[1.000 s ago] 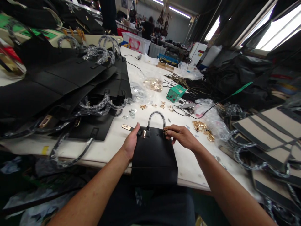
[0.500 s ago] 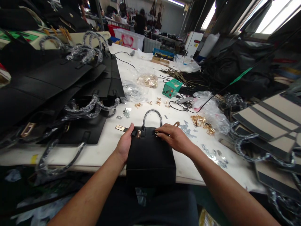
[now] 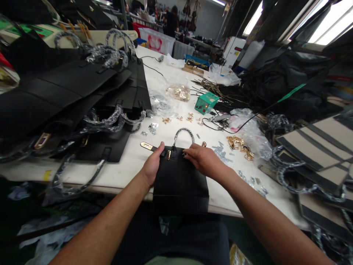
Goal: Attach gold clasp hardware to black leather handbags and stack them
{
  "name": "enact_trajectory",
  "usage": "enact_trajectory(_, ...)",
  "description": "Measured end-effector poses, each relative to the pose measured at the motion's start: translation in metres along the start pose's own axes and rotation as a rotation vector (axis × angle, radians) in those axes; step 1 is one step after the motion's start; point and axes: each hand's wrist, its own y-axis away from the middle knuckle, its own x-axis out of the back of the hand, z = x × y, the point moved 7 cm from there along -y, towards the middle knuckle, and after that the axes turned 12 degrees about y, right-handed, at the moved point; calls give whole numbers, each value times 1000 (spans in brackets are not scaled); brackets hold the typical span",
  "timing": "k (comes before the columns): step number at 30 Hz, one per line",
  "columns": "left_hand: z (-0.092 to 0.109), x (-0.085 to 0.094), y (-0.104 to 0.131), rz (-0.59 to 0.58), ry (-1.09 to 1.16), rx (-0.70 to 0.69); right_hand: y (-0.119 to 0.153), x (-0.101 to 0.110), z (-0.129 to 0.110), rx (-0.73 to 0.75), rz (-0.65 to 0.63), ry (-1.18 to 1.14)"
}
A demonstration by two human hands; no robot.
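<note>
A small black handbag [image 3: 180, 180] stands in front of me at the table edge, its plastic-wrapped handle [image 3: 184, 131] upright. My left hand [image 3: 151, 166] grips the bag's left side, thumb up at the top corner. Beside that thumb a strap with a gold end plate [image 3: 146, 145] sticks out to the left. A gold clasp [image 3: 169, 155] sits on the upper left of the bag front. My right hand [image 3: 203, 159] pinches a small gold metal fitting [image 3: 185, 154] against the upper right; the fingers partly cover it. Another gold strap end [image 3: 204, 144] shows behind this hand.
Black bags [image 3: 91, 88] are piled on the left, beige-and-black bag pieces [image 3: 317, 141] on the right. Loose gold fittings [image 3: 239, 146], metal plates [image 3: 220, 151], a green power box [image 3: 206, 103] and cables lie on the white table [image 3: 132, 173]. A person [image 3: 171, 22] stands far back.
The gold fitting's prongs, pointing out from my right fingers before, now show less, and the fingers are closer to the bag front. My left hand keeps its grip. The view has shifted slightly.
</note>
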Motion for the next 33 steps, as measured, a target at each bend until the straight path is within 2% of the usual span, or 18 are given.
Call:
enact_trajectory(10, 0, 1, 0, -2, -1, -1, 7, -3, 7, 42, 35, -170)
enact_trajectory(14, -1, 0, 0, 2, 5, 8, 9, -1, 11, -24, 103, -262)
enact_trajectory(18, -1, 0, 1, 4, 10, 7, 12, -7, 24, -172, 170, -384)
enact_trajectory(23, 0, 1, 0, 30, -4, -9, 17, -20, 34, -257, 151, -583)
enact_trajectory(33, 1, 4, -2, 56, -1, -18, 22, -33, 45, -341, 75, -832)
